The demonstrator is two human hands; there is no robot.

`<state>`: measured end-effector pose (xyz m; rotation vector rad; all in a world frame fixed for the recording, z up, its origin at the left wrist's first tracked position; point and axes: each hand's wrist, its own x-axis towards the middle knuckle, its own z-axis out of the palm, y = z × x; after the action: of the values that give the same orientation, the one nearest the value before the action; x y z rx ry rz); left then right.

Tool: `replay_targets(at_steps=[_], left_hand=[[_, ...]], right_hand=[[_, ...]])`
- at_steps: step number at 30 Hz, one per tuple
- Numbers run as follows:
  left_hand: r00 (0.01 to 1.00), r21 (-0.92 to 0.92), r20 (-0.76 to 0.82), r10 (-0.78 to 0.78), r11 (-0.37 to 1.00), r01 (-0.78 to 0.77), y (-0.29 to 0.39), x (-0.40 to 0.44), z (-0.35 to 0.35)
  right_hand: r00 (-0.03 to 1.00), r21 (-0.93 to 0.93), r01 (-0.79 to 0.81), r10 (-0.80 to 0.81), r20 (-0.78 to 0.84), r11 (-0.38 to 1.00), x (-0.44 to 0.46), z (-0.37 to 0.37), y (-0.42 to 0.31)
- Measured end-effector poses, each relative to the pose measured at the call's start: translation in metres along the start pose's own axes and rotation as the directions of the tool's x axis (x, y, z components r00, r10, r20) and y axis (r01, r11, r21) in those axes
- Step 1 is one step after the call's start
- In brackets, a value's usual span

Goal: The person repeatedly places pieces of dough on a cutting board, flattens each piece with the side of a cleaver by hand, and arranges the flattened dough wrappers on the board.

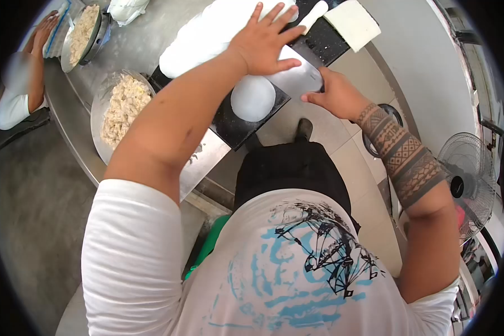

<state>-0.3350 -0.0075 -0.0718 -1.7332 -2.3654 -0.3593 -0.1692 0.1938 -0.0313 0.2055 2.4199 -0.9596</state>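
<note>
Steel counter [157,22], black slab [229,124] by the hands.

Left of the spread left hand [266,40]: white mass [193,47], then bowl [97,115] and pan [65,59] of chunky mix [124,106]. Right hand [343,94] grips a metal blade [298,78] at the slab's floor-side edge, beside a white disc [253,99].

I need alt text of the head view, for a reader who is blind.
A person's right hand grips a flat metal tool, the left hand spread over its end. Nearby, a white disc lies on a black surface; a bowl of chunky mixture stands left.

We can pass over the steel table [133,46] between the pan [97,40] and white mound [193,42]; nearer us, the bowl [97,115] blocks.
</note>
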Motion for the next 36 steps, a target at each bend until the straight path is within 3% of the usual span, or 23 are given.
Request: replay_targets(at_steps=[3,4,6,7,9,11,15,16,17,18,20,21,22,23,24,25,26,27,29,30,33,34,36], left_hand=[[0.999,-0.056,0.013,0.032,0.998,-0.031,0.0,-0.017,-0.023],[0.998,-0.094,0.045,0.037,0.995,-0.032,0.007,-0.033,-0.027],[0.993,-0.168,0.097,0.063,0.985,-0.046,0.029,-0.064,-0.011],[0.969,-0.155,0.241,0.049,0.988,-0.012,0.049,-0.067,-0.007],[0.982,-0.215,0.172,0.081,0.976,-0.042,0.06,-0.04,0.0],[0.989,-0.134,0.134,0.068,0.99,-0.05,0.05,-0.012,0.004],[0.999,0.0,-0.012,-0.035,0.999,0.035,0.016,0.008,0.005],[0.987,0.034,-0.153,-0.054,0.998,0.06,0.011,0.013,0.002],[0.972,-0.022,-0.105,-0.209,0.978,0.208,0.008,0.013,-0.001],[0.933,-0.073,-0.046,-0.356,0.933,0.353,0.009,0.015,-0.018],[0.818,-0.173,0.087,-0.568,0.8,0.574,0.018,0.004,-0.039],[0.786,-0.229,0.33,-0.522,0.764,0.603,0.017,-0.007,-0.045],[0.716,-0.269,0.548,-0.432,0.719,0.641,0.016,-0.021,-0.049],[0.662,-0.262,0.637,-0.395,0.696,0.668,0.025,-0.034,-0.057],[0.603,-0.252,0.716,-0.351,0.676,0.692,0.035,-0.047,-0.064],[0.657,-0.257,0.653,-0.378,0.705,0.661,0.038,-0.063,-0.064],[0.745,-0.31,0.484,-0.458,0.707,0.636,0.037,-0.087,-0.051],[0.799,-0.362,0.299,-0.522,0.712,0.601,0.036,-0.105,-0.04],[0.655,-0.512,0.369,-0.659,0.444,0.735,0.038,-0.109,-0.045],[0.572,-0.567,0.422,-0.703,0.288,0.772,0.04,-0.111,-0.048],[0.482,-0.647,0.493,-0.724,0.065,0.76,0.049,-0.107,-0.058],[0.495,-0.647,0.489,-0.719,0.082,0.758,0.053,-0.106,-0.062],[0.507,-0.638,0.487,-0.711,0.107,0.763,0.06,-0.103,-0.073]], right_hand=[[0.993,0.184,0.104,-0.091,-0.078,0.977,-0.012,0.034,0.001],[0.992,0.351,0.124,-0.116,-0.045,0.928,-0.024,0.053,0.0],[0.993,0.361,0.122,-0.115,-0.041,0.925,-0.053,0.09,0.003],[0.998,0.255,-0.033,0.018,0.062,0.966,-0.064,0.101,0.009],[0.999,0.424,-0.028,0.044,-0.028,0.905,-0.073,0.099,0.028],[0.998,0.45,0.04,-0.016,-0.058,0.892,-0.052,0.074,0.045],[0.995,0.133,0.093,-0.087,-0.046,0.987,-0.008,0.007,0.031],[0.995,0.115,0.077,-0.068,-0.079,0.99,-0.01,0.003,0.026],[0.992,0.098,0.062,-0.051,-0.113,0.993,-0.013,0.002,0.019],[0.989,0.083,0.044,-0.031,-0.146,0.996,-0.018,0.004,0.013],[0.994,0.298,0.006,0.025,-0.102,0.954,-0.045,0.049,0.031],[0.996,0.401,-0.01,0.046,-0.081,0.916,-0.062,0.071,0.041],[0.995,0.379,0.048,-0.013,-0.096,0.924,-0.081,0.086,0.047],[0.991,0.355,0.106,-0.071,-0.111,0.929,-0.099,0.093,0.05],[0.999,0.322,0.053,-0.046,-0.03,0.945,-0.112,0.087,0.044],[0.999,0.285,-0.001,-0.012,0.044,0.958,-0.126,0.076,0.034],[0.994,0.245,-0.055,0.028,0.109,0.968,-0.135,0.069,0.029],[0.999,0.283,-0.028,0.022,0.024,0.959,-0.134,0.067,0.037],[0.991,0.355,0.032,0.016,-0.131,0.934,-0.113,0.059,0.059],[0.983,0.359,-0.032,0.094,-0.158,0.933,-0.1,0.053,0.053],[0.948,0.463,-0.191,0.284,-0.141,0.866,-0.064,0.055,0.001],[0.948,0.543,-0.226,0.311,-0.069,0.809,-0.053,0.067,-0.018],[0.981,0.432,-0.038,0.116,-0.156,0.901,-0.034,0.125,-0.019]])
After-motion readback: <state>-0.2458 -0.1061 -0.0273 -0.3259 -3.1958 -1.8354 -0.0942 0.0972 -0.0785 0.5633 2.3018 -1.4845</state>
